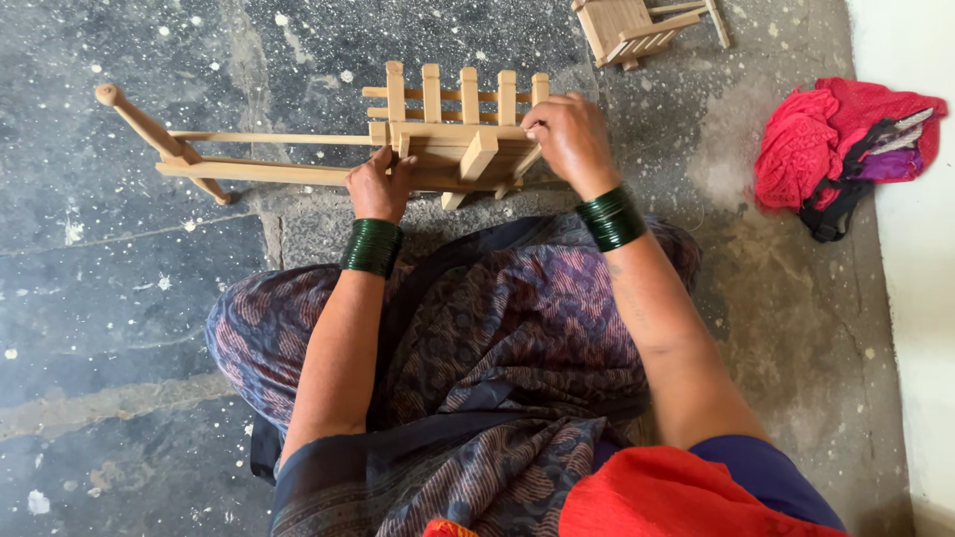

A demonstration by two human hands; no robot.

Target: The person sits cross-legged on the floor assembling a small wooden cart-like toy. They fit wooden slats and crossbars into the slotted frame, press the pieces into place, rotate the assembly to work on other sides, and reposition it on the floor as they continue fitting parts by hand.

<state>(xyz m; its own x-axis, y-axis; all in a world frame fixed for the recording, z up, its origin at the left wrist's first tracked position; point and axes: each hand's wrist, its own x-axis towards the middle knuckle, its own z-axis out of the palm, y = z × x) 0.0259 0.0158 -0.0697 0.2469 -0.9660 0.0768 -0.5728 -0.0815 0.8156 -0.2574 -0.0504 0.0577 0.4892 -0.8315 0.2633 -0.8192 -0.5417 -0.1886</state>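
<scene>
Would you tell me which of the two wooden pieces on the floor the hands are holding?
The long-handled wooden cart before the knees, gripped by the left hand and right hand; the smaller wooden piece lies untouched at the top edge.

Soft, even daylight, faint shadows, sharp focus, slight wide-angle stretch at the edges.

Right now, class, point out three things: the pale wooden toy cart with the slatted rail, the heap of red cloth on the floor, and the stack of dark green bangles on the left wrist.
Pale wooden toy cart (pixel 298 174), head view, its long lower shaft.
Heap of red cloth (pixel 801 149), head view, the red folds.
Dark green bangles (pixel 371 248), head view, middle of the stack.
</scene>
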